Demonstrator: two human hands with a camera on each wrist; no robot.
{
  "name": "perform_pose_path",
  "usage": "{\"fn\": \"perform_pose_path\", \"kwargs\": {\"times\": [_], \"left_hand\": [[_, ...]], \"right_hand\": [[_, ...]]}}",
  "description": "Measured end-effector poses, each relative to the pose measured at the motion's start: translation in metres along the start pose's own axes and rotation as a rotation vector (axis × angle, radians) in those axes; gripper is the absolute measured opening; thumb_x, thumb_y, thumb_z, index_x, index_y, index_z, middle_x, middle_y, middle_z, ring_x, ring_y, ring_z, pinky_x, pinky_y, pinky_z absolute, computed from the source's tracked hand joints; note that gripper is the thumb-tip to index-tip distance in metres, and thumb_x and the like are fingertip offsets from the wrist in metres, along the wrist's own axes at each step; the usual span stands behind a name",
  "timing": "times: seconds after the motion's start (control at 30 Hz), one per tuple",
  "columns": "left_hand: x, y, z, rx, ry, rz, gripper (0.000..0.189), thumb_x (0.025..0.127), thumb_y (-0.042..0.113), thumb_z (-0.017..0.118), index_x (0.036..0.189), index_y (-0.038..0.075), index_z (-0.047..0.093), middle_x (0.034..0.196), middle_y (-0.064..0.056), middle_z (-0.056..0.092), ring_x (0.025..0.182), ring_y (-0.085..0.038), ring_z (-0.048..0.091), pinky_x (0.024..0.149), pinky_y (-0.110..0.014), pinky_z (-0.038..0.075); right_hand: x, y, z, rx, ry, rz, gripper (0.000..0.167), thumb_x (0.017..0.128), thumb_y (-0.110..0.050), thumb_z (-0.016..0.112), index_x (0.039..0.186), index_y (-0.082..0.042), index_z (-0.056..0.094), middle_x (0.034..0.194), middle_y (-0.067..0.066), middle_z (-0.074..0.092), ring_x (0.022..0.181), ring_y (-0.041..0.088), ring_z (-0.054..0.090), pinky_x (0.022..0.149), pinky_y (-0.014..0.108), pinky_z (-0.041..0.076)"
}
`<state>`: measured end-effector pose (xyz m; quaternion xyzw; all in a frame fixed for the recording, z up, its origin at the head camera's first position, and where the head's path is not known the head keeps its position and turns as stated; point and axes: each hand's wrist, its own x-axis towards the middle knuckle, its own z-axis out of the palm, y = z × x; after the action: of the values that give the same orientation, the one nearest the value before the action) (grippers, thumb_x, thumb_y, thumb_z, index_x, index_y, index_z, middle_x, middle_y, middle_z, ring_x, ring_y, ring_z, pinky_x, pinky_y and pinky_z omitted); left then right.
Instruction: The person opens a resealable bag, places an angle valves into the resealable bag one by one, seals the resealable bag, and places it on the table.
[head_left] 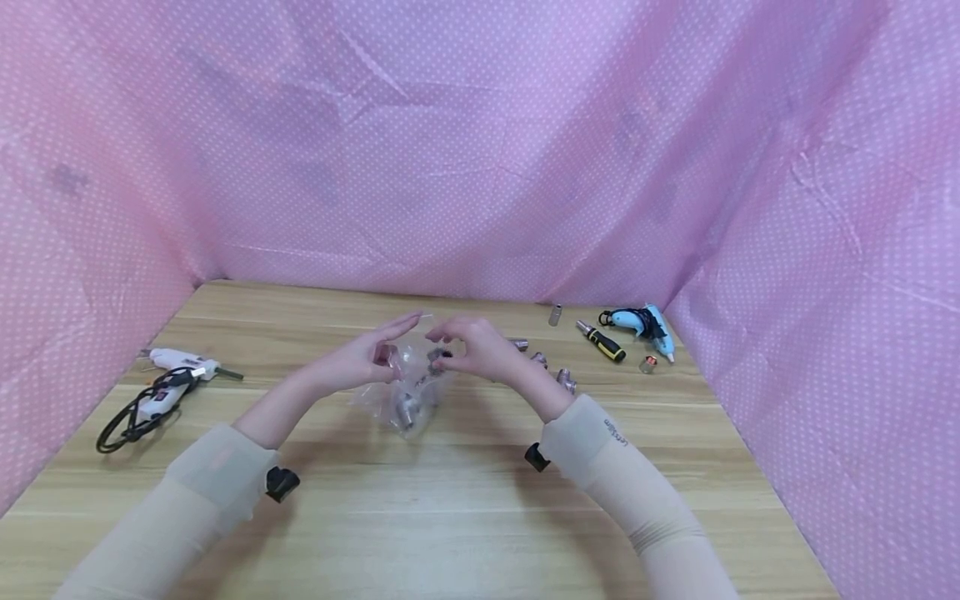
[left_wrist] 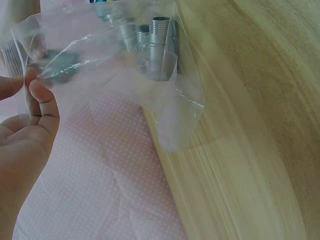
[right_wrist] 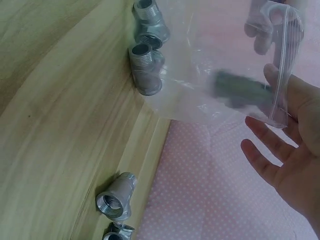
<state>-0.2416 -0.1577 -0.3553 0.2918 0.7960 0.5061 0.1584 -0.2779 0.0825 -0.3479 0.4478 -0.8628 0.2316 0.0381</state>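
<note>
A clear zip bag hangs tilted over the table with several threaded metal pipe fittings in its lower part. My left hand holds the bag at its zip edge, fingers bent around the plastic. At the mouth is my right hand, thumb and forefinger apart in a loose curve; fingertips show through the plastic in the right wrist view. Just inside, beside those fingers, a dark fitting appears blurred. Two lower fingers of the right hand stay outside the bag.
More metal fittings lie right of the bag. Farther right are a yellow-black screwdriver handle, a blue glue gun and small metal parts. A white glue gun with black cord lies left. Pink dotted cloth surrounds the table.
</note>
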Motion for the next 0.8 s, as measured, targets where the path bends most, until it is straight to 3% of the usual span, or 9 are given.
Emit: {"fn": "perform_pose_path", "kwargs": {"times": [0.4,0.6,0.8], "left_hand": [[0.0,-0.004,-0.002,0.005,0.014,-0.001,0.09,0.078,-0.004,0.06,0.153,0.014,0.014,0.157,-0.011,0.012,0.077,-0.016,0.053,0.067,-0.028,0.052],[-0.001,-0.004,-0.002,0.014,0.023,0.0,0.09,0.078,-0.004,0.062,0.152,0.013,0.014,0.158,-0.009,0.009,0.074,-0.015,0.052,0.066,-0.026,0.052],[-0.001,-0.005,-0.002,0.014,0.027,-0.01,0.09,0.078,-0.004,0.061,0.153,0.015,0.014,0.159,-0.006,0.011,0.073,-0.013,0.05,0.065,-0.025,0.051]], "right_hand": [[-0.029,0.01,-0.028,0.059,0.105,0.008,0.057,0.078,-0.027,0.076,0.129,-0.013,0.057,0.134,0.002,0.055,0.125,0.019,0.048,0.108,0.036,0.035],[-0.048,0.028,-0.033,0.069,0.054,0.1,0.062,0.078,-0.028,0.075,0.134,-0.016,0.052,0.139,0.002,0.05,0.13,0.022,0.042,0.109,0.047,0.03],[-0.059,0.055,-0.022,0.112,0.006,0.139,0.063,0.079,-0.02,0.075,0.136,-0.014,0.05,0.142,0.006,0.047,0.132,0.025,0.038,0.11,0.051,0.026]]}}
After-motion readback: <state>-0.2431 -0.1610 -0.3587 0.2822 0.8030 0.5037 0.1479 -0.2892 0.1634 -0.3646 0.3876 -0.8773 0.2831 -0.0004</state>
